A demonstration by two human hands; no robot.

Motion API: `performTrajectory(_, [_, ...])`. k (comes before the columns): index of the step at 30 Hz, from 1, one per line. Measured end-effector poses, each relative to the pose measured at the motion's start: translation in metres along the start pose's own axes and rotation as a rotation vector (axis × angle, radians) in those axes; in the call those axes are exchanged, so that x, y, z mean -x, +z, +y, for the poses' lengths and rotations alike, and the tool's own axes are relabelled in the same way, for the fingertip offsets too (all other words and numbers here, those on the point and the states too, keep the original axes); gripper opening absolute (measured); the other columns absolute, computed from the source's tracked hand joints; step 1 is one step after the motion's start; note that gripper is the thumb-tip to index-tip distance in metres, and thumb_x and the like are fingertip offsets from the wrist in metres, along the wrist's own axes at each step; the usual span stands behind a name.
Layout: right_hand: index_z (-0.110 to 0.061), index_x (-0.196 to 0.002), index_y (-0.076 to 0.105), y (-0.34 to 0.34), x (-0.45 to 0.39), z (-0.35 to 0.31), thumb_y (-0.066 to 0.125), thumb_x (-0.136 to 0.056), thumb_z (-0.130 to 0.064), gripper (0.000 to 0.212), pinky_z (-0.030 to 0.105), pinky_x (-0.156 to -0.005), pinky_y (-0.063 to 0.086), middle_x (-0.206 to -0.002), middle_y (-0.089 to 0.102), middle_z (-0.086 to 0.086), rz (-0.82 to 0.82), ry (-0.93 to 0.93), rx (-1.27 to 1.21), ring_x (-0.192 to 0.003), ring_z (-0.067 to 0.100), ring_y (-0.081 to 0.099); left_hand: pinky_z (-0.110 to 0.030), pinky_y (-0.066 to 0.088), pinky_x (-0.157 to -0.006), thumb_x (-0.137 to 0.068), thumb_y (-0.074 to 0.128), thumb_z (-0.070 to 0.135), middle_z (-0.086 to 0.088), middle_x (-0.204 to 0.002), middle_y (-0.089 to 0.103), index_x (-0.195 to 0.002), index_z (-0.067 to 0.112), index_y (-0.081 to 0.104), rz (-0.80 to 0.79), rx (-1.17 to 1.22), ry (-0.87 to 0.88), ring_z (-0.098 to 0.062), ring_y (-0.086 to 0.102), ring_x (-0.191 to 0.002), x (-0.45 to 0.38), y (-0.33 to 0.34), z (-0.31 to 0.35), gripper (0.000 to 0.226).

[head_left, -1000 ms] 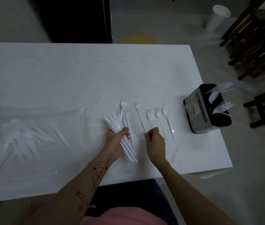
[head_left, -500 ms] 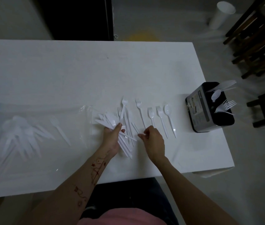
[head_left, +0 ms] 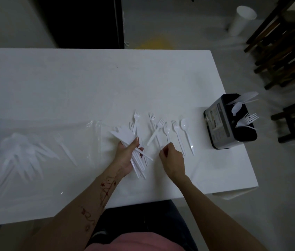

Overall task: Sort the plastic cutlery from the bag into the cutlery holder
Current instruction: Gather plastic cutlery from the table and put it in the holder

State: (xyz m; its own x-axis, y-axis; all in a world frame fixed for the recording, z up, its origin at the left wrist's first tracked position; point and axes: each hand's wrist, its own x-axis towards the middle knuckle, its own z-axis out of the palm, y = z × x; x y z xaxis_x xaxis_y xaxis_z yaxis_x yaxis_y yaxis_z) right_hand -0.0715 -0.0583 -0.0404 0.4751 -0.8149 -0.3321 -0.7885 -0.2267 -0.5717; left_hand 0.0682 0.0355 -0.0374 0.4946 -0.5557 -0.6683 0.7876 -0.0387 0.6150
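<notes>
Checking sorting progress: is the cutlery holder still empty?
No, partly filled: the cutlery holder already has spoons and forks sticking out.

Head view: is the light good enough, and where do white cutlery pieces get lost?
Head view: dim and underexposed; forks beside the right hand read clearly; pieces in the bag are a soft blur; wide-angle bends the table edges; the holder stays sharp.

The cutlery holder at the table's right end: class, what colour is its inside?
Black inside the cutlery holder, with a grey labelled outer side; the head view shows it.
</notes>
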Motion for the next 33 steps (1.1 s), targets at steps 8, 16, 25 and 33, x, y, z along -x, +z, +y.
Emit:
performTrajectory(8, [-0.012,-0.092,0.054,0.003,0.007,0.003,0.061,-0.095,-0.016,0.009,0.03,-0.069,0.056,-0.08,0.065,-0.001,0.052,-0.123,-0.146,-0.072,0.015,0.064,-0.028,0.053,-0.055,-0.081,0.075,0.012,-0.01,-0.084,0.06,-0.127,-0.004,0.046,0.058,-0.108,-0.024,-0.018,0.058,-0.064,-0.002,0.001,-0.002,0.057])
performTrajectory(16, [-0.018,-0.087,0.067,0.001,0.011,-0.004,0.073,-0.086,-0.02,0.006,0.034,-0.076,0.059,-0.081,0.071,-0.008,-0.099,-0.147,-0.416,-0.079,0.008,0.068,-0.028,0.057,-0.066,-0.081,0.073,0.008,-0.017,-0.101,0.064,-0.127,-0.003,0.047,0.047,-0.081,0.053,-0.023,0.066,-0.085,-0.001,-0.001,-0.002,0.054])
performTrajectory(25, [-0.022,-0.124,0.066,0.015,-0.005,-0.005,0.06,-0.096,-0.028,0.03,0.029,-0.082,0.054,-0.11,0.065,0.001,0.055,-0.294,0.05,-0.097,0.015,0.059,-0.041,0.058,-0.071,-0.086,0.068,0.008,-0.026,-0.114,0.062,-0.127,-0.002,0.05,0.076,-0.022,0.057,-0.033,0.066,-0.091,-0.001,-0.014,-0.001,0.046])
performTrajectory(33, [-0.012,-0.105,0.07,0.019,-0.012,0.005,0.075,-0.084,-0.02,0.023,0.034,-0.069,0.054,-0.114,0.065,0.008,0.18,-0.347,0.387,-0.095,0.027,0.06,-0.03,0.058,-0.06,-0.09,0.06,0.004,-0.017,-0.092,0.063,-0.124,-0.005,0.054,0.065,0.013,0.055,-0.019,0.064,-0.064,0.008,-0.024,-0.002,0.035])
